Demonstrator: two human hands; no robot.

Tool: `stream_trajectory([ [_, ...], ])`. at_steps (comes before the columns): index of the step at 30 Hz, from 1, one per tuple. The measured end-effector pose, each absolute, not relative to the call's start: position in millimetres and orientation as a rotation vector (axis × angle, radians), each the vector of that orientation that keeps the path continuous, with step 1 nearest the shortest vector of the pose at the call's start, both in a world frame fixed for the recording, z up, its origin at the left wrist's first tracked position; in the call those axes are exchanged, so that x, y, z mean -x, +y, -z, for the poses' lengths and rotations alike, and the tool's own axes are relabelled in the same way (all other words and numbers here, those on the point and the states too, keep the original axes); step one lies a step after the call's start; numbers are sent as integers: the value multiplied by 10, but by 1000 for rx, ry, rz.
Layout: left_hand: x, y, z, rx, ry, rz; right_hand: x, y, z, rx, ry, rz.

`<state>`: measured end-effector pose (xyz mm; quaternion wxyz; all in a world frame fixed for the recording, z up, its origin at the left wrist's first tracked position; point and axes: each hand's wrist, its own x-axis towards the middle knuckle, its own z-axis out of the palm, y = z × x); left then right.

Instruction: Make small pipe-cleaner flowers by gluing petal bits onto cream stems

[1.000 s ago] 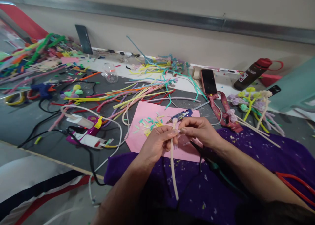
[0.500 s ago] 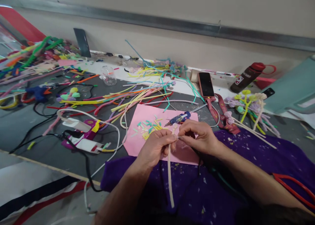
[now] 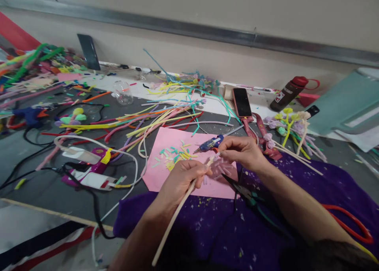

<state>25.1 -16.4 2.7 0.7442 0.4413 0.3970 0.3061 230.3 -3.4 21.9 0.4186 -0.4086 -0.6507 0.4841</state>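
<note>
My left hand [image 3: 185,177] is closed on a cream pipe cleaner [image 3: 173,221], whose long end hangs down toward me and whose tip shows just past my fingertips. Beside that tip, my right hand [image 3: 241,152] pinches a small pale lilac piece [image 3: 216,155]. Under both hands lies a pink sheet [image 3: 156,144] with short green, yellow and lilac cut pieces [image 3: 177,154] on it. A blue glue gun [image 3: 211,143] rests on the sheet behind my hands. Pliers with dark jaws [image 3: 244,192] lie below my right hand.
Purple cloth [image 3: 296,176] covers the near edge. A power strip [image 3: 99,164] with cables is at left. Behind are loose pipe cleaners [image 3: 160,117], a clear cup [image 3: 122,93], a phone [image 3: 242,102], a bottle [image 3: 288,94] and pipe-cleaner flowers [image 3: 288,128].
The cream pipe cleaner has swung from hanging straight down to slanting lower left. My right hand has moved slightly away from my left, uncovering the lilac pieces and the pliers. The view has shifted a little.
</note>
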Motion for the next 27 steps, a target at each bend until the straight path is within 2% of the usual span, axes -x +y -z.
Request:
stream_trajectory([
  [9,-247,-158,-56,-1117,911,-669,-2307,-52,-245,1075,-1656,-1244],
  [27,-277,-179,-94,-1244,1006,-644,-2273,-96,-279,1110,-1932,-865],
])
